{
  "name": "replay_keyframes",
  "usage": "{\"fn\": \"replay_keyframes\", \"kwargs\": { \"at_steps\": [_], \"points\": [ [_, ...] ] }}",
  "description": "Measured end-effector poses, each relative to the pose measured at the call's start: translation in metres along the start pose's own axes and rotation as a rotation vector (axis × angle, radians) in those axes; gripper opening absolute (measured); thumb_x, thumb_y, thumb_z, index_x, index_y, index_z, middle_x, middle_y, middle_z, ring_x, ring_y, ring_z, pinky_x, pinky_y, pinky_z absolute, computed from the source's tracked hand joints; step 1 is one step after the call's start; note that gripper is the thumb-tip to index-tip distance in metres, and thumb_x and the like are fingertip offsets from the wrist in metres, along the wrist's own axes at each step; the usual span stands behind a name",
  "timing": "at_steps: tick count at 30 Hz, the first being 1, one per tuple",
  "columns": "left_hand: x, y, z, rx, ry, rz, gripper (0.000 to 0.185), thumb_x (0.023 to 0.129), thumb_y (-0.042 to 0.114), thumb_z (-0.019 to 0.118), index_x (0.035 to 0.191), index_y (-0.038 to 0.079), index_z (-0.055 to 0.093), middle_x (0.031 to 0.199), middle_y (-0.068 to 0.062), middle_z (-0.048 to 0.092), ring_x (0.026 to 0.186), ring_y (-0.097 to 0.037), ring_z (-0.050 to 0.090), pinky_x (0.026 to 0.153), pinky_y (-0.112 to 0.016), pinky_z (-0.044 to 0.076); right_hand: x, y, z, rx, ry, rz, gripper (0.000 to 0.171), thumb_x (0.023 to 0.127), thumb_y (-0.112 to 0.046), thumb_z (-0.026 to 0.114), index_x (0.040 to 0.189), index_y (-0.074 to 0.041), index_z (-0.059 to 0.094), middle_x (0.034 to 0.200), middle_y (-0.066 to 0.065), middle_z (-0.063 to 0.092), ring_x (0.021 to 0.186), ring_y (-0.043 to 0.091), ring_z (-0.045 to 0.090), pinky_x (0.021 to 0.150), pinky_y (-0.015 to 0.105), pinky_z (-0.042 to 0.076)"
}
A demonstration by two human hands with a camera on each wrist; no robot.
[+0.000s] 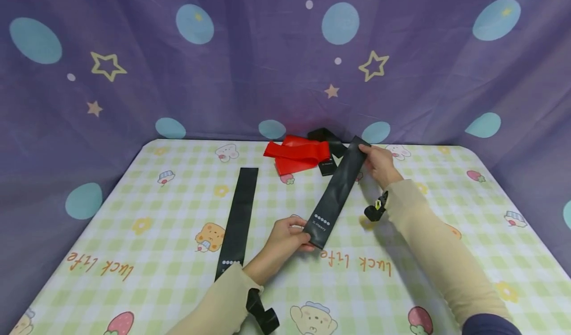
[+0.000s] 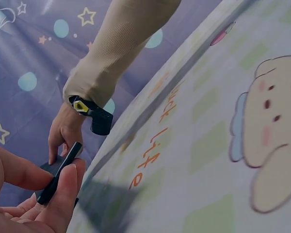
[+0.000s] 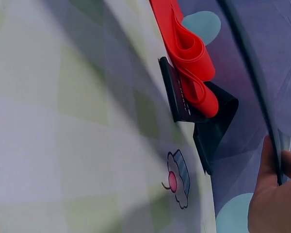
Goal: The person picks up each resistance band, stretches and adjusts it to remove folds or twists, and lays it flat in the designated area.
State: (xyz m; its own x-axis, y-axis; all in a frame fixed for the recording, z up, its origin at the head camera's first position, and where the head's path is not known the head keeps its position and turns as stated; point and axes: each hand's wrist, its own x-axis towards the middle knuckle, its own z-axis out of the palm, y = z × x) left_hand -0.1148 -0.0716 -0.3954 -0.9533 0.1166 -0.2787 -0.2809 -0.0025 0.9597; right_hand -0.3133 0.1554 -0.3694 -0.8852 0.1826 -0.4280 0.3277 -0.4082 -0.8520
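Note:
A black resistance band (image 1: pixel 337 191) with white dots and "X-Heavy" print is stretched out flat between both hands, slanting up to the right over the table. My left hand (image 1: pixel 285 236) pinches its near end between thumb and fingers; in the left wrist view the band's edge (image 2: pixel 60 174) shows in that pinch. At the far end, my right hand (image 1: pixel 380 164) pinches the band, seen edge-on in the right wrist view. A second black band (image 1: pixel 239 211) lies lengthwise on the table to the left, its near end partly hidden by the left sleeve.
Toward the back edge of the checked table (image 1: pixel 169 255) lies a folded red band (image 1: pixel 296 152), with another folded black band (image 1: pixel 327 166) beside and partly under it. A purple curtain (image 1: pixel 267 77) hangs directly behind the table. Each wrist wears a black camera mount (image 1: pixel 376 208).

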Motion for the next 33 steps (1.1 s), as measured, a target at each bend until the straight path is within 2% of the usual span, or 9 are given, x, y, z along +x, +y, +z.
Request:
{"fn": "replay_keyframes", "kwargs": {
  "at_steps": [3, 9, 12, 14, 16, 18, 25, 30, 33],
  "points": [
    [-0.008, -0.003, -0.005, -0.027, -0.006, -0.012, 0.029, 0.082, -0.01, 0.053, 0.111, -0.013, 0.052, 0.082, -0.013, 0.066, 0.059, -0.012, 0.065, 0.061, -0.027, 0.059, 0.0, 0.002, 0.002, -0.027, -0.016, -0.002, 0.01, 0.087, 0.0, 0.063, 0.085, -0.007, 0.057, 0.059, -0.006, 0.062, 0.053, 0.002, 0.059, 0.051, 0.013, 0.049],
    [-0.018, -0.008, -0.014, -0.06, -0.024, -0.026, 0.028, 0.082, -0.01, 0.053, 0.109, -0.013, 0.052, 0.081, -0.014, 0.068, 0.059, -0.013, 0.067, 0.06, -0.026, 0.058, 0.001, 0.014, 0.014, -0.091, -0.111, -0.046, 0.016, 0.089, -0.002, 0.061, 0.075, -0.01, 0.062, 0.056, -0.007, 0.06, 0.049, 0.002, 0.056, 0.049, 0.013, 0.046],
    [-0.022, -0.011, -0.018, -0.048, -0.034, -0.034, 0.026, 0.081, -0.009, 0.054, 0.106, -0.013, 0.052, 0.081, -0.019, 0.07, 0.06, -0.013, 0.067, 0.058, -0.024, 0.057, 0.003, 0.022, 0.023, -0.133, -0.129, -0.066, 0.006, 0.09, -0.003, 0.061, 0.093, -0.005, 0.065, 0.056, -0.009, 0.06, 0.048, 0.001, 0.055, 0.05, 0.012, 0.047],
    [-0.024, -0.012, -0.021, -0.047, -0.043, -0.041, 0.025, 0.082, -0.008, 0.053, 0.106, -0.014, 0.052, 0.083, -0.022, 0.07, 0.061, -0.014, 0.069, 0.057, -0.023, 0.057, 0.004, 0.026, 0.028, -0.153, -0.13, -0.075, 0.021, 0.089, -0.004, 0.061, 0.11, 0.0, 0.064, 0.057, -0.01, 0.059, 0.048, 0.0, 0.054, 0.049, 0.012, 0.046],
    [-0.027, -0.014, -0.024, -0.048, -0.048, -0.052, 0.025, 0.082, -0.007, 0.053, 0.106, -0.014, 0.051, 0.084, -0.023, 0.07, 0.062, -0.015, 0.07, 0.056, -0.022, 0.056, 0.004, 0.03, 0.033, -0.177, -0.134, -0.076, 0.038, 0.09, -0.005, 0.061, 0.125, 0.004, 0.055, 0.062, -0.011, 0.061, 0.052, 0.0, 0.057, 0.052, 0.012, 0.048],
    [-0.029, -0.015, -0.027, -0.052, -0.05, -0.062, 0.026, 0.083, -0.006, 0.053, 0.106, -0.015, 0.051, 0.084, -0.024, 0.07, 0.063, -0.016, 0.07, 0.055, -0.021, 0.056, 0.003, 0.032, 0.039, -0.194, -0.14, -0.072, 0.043, 0.089, -0.007, 0.062, 0.13, 0.003, 0.053, 0.067, -0.011, 0.063, 0.054, 0.0, 0.057, 0.053, 0.012, 0.049],
    [-0.041, -0.02, -0.036, -0.033, -0.073, -0.11, 0.013, 0.082, -0.004, 0.051, 0.094, -0.007, 0.052, 0.08, -0.028, 0.07, 0.059, -0.014, 0.07, 0.052, -0.021, 0.055, -0.003, 0.044, 0.062, -0.234, -0.255, -0.047, 0.031, 0.09, -0.007, 0.062, 0.12, 0.001, 0.057, 0.072, -0.009, 0.063, 0.062, 0.002, 0.062, 0.058, 0.016, 0.053],
    [-0.047, -0.023, -0.042, -0.001, -0.055, -0.124, 0.01, 0.08, -0.004, 0.051, 0.086, 0.002, 0.046, 0.077, -0.027, 0.069, 0.059, -0.016, 0.07, 0.051, -0.021, 0.055, -0.009, 0.055, 0.077, -0.272, -0.302, -0.052, 0.008, 0.09, -0.006, 0.062, 0.098, -0.007, 0.062, 0.068, -0.008, 0.062, 0.057, 0.003, 0.058, 0.052, 0.017, 0.048],
    [-0.051, -0.024, -0.048, 0.015, -0.042, -0.129, 0.008, 0.081, -0.005, 0.051, 0.087, -0.002, 0.048, 0.076, -0.026, 0.07, 0.06, -0.017, 0.07, 0.051, -0.021, 0.055, -0.012, 0.061, 0.085, -0.29, -0.326, -0.056, 0.011, 0.09, -0.006, 0.062, 0.101, -0.005, 0.064, 0.068, -0.008, 0.062, 0.056, 0.003, 0.057, 0.051, 0.017, 0.046]
  ]
}}
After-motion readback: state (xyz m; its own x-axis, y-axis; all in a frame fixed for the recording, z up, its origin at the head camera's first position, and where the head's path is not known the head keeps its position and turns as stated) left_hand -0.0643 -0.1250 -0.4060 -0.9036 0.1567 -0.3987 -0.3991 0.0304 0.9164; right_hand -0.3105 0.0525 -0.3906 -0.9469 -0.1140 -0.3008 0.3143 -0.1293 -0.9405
